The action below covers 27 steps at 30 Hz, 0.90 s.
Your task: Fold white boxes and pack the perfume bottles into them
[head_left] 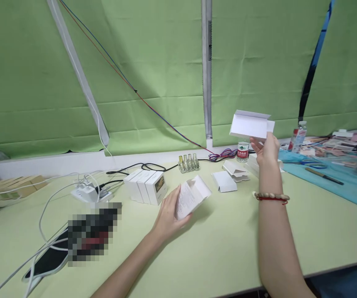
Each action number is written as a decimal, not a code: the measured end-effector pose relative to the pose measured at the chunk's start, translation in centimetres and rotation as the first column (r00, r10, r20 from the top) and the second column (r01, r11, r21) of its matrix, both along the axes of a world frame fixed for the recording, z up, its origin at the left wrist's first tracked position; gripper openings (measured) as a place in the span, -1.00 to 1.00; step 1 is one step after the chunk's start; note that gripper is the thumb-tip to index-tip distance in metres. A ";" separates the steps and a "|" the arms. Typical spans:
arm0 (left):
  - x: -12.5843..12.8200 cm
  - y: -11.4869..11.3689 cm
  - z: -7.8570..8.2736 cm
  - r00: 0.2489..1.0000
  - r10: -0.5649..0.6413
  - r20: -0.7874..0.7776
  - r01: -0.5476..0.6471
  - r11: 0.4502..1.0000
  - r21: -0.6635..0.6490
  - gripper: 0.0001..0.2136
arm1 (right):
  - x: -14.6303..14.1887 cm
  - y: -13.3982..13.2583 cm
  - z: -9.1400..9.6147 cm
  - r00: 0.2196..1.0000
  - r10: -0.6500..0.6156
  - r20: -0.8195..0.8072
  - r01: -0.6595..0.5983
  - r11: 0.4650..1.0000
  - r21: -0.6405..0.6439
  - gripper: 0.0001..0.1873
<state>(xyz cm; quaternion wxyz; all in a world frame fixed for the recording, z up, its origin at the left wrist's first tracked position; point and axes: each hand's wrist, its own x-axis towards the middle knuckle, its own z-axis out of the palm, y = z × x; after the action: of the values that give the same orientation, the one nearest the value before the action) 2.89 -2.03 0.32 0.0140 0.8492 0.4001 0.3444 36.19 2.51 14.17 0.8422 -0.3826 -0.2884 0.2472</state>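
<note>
My left hand point(167, 215) is closed around a small white carton point(191, 197) with an open flap, held just above the pale green table point(222, 248). My right hand point(267, 150) is raised over the table and pinches a flat unfolded white box blank point(250, 124) by its lower edge. A beaded bracelet with a red cord point(271, 197) circles my right wrist. Several small glass bottles point(189, 163) stand in a row behind the carton. More flat box blanks point(230, 175) lie between my two hands.
Three closed white boxes point(145, 186) stand in a row left of centre. A white power strip with cables point(88, 192) lies further left. A dark phone point(49, 260) lies front left. A small jar point(242, 151) and a water bottle point(298, 137) stand at the back right beside a blue mat point(336, 186).
</note>
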 end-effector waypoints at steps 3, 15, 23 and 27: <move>0.0 0.2 -0.6 0.996 0.039 -0.078 -0.042 0.998 -0.039 -0.32 | -0.1 0.2 -0.3 0.990 -0.029 -0.139 0.023 0.999 -0.045 -0.90; -0.3 1.4 -2.0 0.970 0.182 -0.158 -0.175 0.983 0.059 -0.62 | -0.4 3.5 -4.4 0.994 -0.102 0.033 0.107 0.944 -0.313 -0.60; 1.1 -0.2 -0.1 0.969 0.177 -0.173 -0.172 0.984 0.041 -0.77 | -1.0 2.7 -1.6 0.957 -0.141 0.253 0.210 0.939 -0.271 -0.81; 1.6 0.7 -0.3 0.977 0.164 -0.137 -0.162 0.986 0.025 -0.71 | -3.7 3.2 -0.5 0.855 -0.185 0.484 0.255 0.964 -0.081 -0.77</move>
<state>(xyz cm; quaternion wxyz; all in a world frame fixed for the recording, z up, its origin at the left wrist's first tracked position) 4.46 -1.36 -0.02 -0.0482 0.8355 0.4659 0.2873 32.49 5.72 13.71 0.7399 -0.5207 -0.4204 0.0685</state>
